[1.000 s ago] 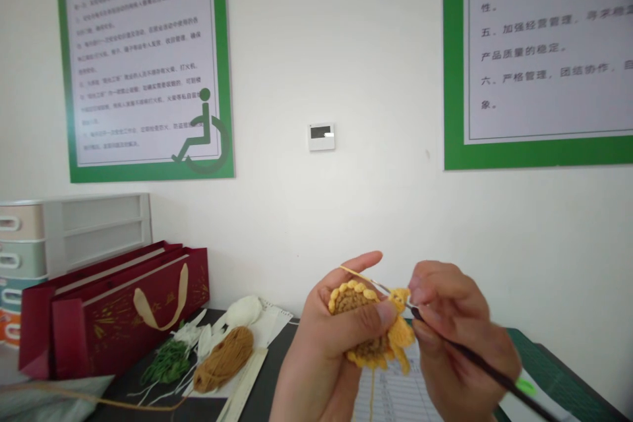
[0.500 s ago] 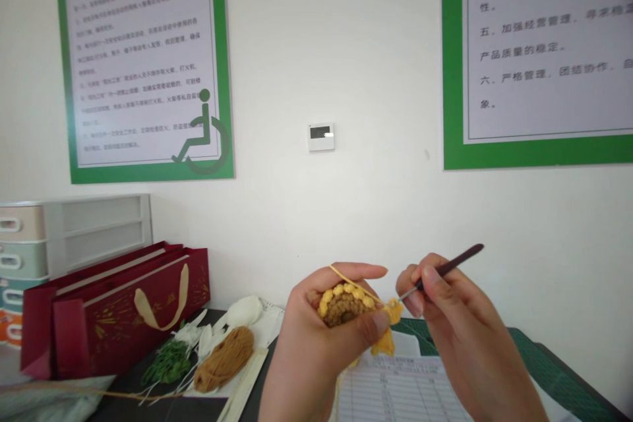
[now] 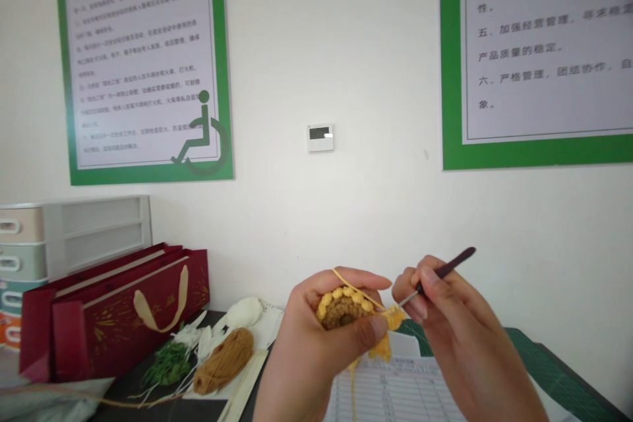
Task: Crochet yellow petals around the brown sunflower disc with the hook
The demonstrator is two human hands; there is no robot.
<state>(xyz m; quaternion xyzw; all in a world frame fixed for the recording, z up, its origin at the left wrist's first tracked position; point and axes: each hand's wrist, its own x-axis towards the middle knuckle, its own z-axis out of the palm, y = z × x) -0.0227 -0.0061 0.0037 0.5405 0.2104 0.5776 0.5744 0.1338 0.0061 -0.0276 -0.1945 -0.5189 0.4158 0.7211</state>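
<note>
My left hand [image 3: 316,349] is closed around a round crochet piece [image 3: 343,308] with a brown centre and a bobbled yellow edge. A yellow yarn strand [image 3: 360,291] crosses over my left index finger to the edge of the piece. Yellow petal-like parts [image 3: 382,347] hang below the thumb. In my right hand [image 3: 450,316] a crochet hook [image 3: 449,262] with a dark handle is pinched between thumb and fingers. Its metal tip meets the yellow stitches just right of my left thumb. Part of the crochet piece is hidden by my left fingers and thumb.
A brown yarn ball [image 3: 225,361], a white yarn ball [image 3: 244,312] and green yarn [image 3: 167,364] lie on the left. Behind them stand dark red gift bags [image 3: 133,323] and a drawer unit [image 3: 103,227]. A printed sheet [image 3: 395,392] and a green cutting mat [image 3: 554,376] lie below my hands.
My right hand and the hook have shifted slightly left and down, towards my left hand. The yellow petal parts have swung a little, and a hanging yarn strand shows more clearly below.
</note>
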